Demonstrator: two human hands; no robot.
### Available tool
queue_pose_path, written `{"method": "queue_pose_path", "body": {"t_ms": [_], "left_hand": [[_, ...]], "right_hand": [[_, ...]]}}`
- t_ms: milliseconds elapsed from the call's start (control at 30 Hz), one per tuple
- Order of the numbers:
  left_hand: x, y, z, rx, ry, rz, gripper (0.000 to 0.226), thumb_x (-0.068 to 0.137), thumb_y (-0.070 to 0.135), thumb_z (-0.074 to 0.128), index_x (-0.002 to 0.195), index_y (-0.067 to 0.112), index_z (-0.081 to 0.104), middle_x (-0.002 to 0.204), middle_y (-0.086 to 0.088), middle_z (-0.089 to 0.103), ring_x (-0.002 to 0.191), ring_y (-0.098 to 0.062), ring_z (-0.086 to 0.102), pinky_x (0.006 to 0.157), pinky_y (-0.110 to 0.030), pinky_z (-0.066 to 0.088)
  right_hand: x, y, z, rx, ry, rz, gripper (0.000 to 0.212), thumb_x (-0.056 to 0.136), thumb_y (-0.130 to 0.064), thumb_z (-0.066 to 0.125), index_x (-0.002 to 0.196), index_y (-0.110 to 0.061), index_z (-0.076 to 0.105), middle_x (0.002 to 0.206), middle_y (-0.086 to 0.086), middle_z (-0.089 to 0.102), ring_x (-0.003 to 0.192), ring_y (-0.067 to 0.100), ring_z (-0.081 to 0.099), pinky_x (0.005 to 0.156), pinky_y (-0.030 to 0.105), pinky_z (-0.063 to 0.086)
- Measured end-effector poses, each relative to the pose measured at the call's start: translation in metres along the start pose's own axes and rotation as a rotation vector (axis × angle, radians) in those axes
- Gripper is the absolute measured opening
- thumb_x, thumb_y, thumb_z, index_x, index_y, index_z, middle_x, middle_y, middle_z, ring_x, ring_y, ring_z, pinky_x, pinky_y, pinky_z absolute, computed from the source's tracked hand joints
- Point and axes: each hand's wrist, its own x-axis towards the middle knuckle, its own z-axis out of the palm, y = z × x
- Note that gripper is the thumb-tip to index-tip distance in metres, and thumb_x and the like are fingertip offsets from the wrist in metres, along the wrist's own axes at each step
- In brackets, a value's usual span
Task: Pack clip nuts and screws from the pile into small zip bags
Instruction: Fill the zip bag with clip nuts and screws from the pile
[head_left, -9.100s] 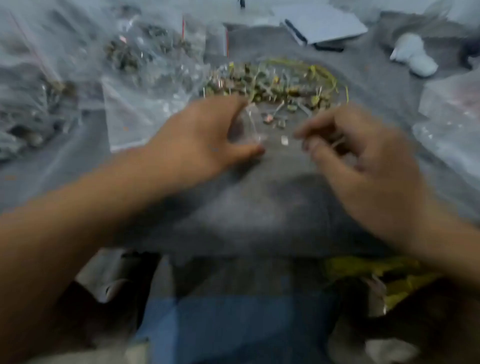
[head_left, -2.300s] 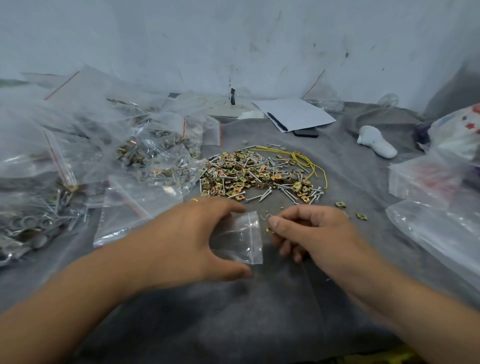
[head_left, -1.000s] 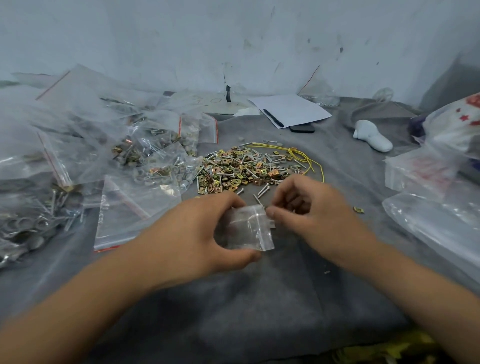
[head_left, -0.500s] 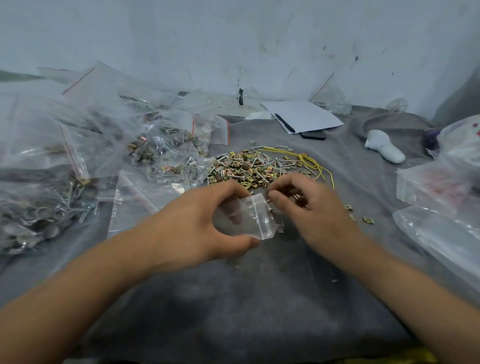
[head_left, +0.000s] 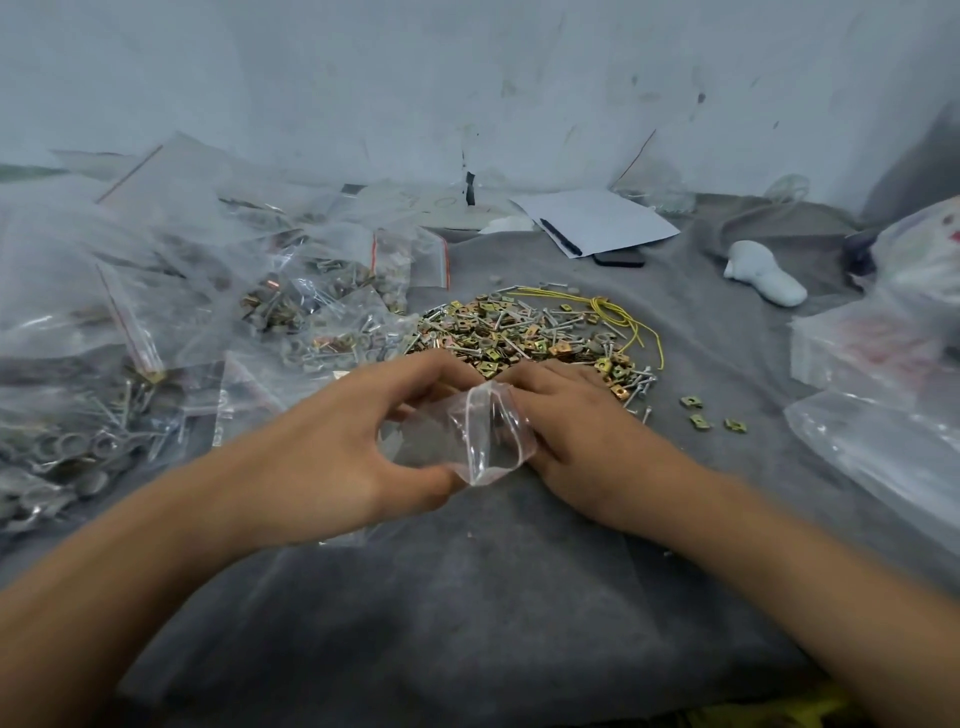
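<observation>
- Compared with half a second ago, the right hand (head_left: 566, 415) has reached forward to the near edge of the heap of brass-coloured clip nuts and silver screws (head_left: 524, 332); its fingers lie behind the bag, over the parts, so I cannot tell whether they pinch anything.
- The left hand (head_left: 353, 457) still grips the small clear plastic zip bag (head_left: 483, 436), thumb below and fingers above, keeping it lifted just off the grey cloth-covered surface (head_left: 467, 597) near its middle.
- Judged from this, the person is gathering another part to feed into the bag; filling looks barely begun.
- The bag is crumpled and transparent, its mouth turned toward the right hand; I see no parts clearly inside.
- The heap lies just beyond both hands, toward the far edge, with a yellow wire (head_left: 623, 317) looped along its right side.
- Three stray clip nuts (head_left: 711, 418) sit apart to the right; filled clear bags (head_left: 291, 306) crowd the left edge.
</observation>
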Motion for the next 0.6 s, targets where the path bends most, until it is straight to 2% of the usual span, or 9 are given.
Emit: {"method": "queue_pose_path", "body": {"t_ms": [67, 133, 233, 333, 400, 533, 600], "left_hand": [[0.0, 0.0, -0.002, -0.002, 0.009, 0.007, 0.048, 0.083, 0.017, 0.082, 0.125, 0.033, 0.064, 0.118, 0.013, 0.071, 0.114, -0.01, 0.066, 0.102, -0.034, 0.048], [-0.001, 0.0, -0.004, 0.002, 0.013, 0.011, 0.048, 0.083, 0.017, 0.083, 0.125, 0.033, 0.064, 0.118, 0.015, 0.071, 0.115, -0.008, 0.065, 0.103, -0.035, 0.047], [-0.001, -0.001, -0.004, 0.018, -0.001, 0.008, 0.051, 0.08, 0.026, 0.085, 0.125, 0.039, 0.062, 0.118, 0.017, 0.07, 0.113, -0.006, 0.065, 0.1, -0.036, 0.049], [-0.003, -0.001, 0.0, 0.041, -0.023, -0.011, 0.055, 0.071, 0.047, 0.076, 0.123, 0.049, 0.058, 0.116, 0.023, 0.068, 0.111, 0.0, 0.064, 0.094, -0.028, 0.049], [-0.002, -0.002, 0.002, 0.058, -0.04, -0.018, 0.054, 0.07, 0.051, 0.074, 0.122, 0.052, 0.057, 0.115, 0.024, 0.067, 0.11, 0.002, 0.063, 0.093, -0.028, 0.049], [0.0, -0.003, 0.004, 0.058, -0.046, -0.03, 0.054, 0.071, 0.049, 0.077, 0.121, 0.052, 0.058, 0.113, 0.025, 0.068, 0.108, 0.003, 0.064, 0.093, -0.025, 0.047], [0.001, -0.005, 0.006, 0.037, -0.043, -0.033, 0.055, 0.07, 0.05, 0.078, 0.122, 0.052, 0.059, 0.112, 0.025, 0.068, 0.105, 0.003, 0.066, 0.094, -0.025, 0.049]], "right_hand": [[-0.004, -0.002, -0.003, 0.036, 0.003, -0.008, 0.024, 0.102, -0.014, 0.057, 0.122, -0.014, 0.071, 0.13, 0.001, 0.062, 0.119, 0.021, 0.054, 0.105, 0.038, 0.043], [-0.008, -0.005, -0.008, 0.032, -0.003, 0.005, 0.021, 0.1, -0.01, 0.06, 0.117, -0.013, 0.071, 0.124, 0.001, 0.061, 0.114, 0.021, 0.055, 0.098, 0.037, 0.047], [-0.015, -0.003, -0.017, 0.041, -0.025, -0.005, 0.016, 0.097, -0.016, 0.068, 0.113, -0.02, 0.067, 0.111, -0.005, 0.059, 0.102, 0.01, 0.052, 0.089, 0.025, 0.045], [-0.02, 0.002, -0.026, 0.108, -0.081, 0.036, 0.021, 0.093, -0.02, 0.076, 0.108, -0.03, 0.065, 0.101, -0.019, 0.055, 0.092, -0.006, 0.049, 0.083, 0.008, 0.037], [-0.024, 0.005, -0.027, 0.135, -0.082, 0.07, 0.022, 0.09, -0.019, 0.08, 0.102, -0.032, 0.067, 0.096, -0.023, 0.056, 0.091, -0.01, 0.053, 0.079, 0.003, 0.037], [-0.032, 0.01, -0.024, 0.287, 0.056, 0.154, 0.025, 0.087, -0.015, 0.083, 0.101, -0.032, 0.072, 0.093, -0.016, 0.068, 0.091, 0.004, 0.065, 0.077, 0.014, 0.05], [-0.034, 0.01, -0.024, 0.348, 0.136, 0.186, 0.03, 0.085, -0.013, 0.085, 0.103, -0.033, 0.071, 0.094, -0.016, 0.071, 0.091, 0.006, 0.067, 0.076, 0.015, 0.052]]}}
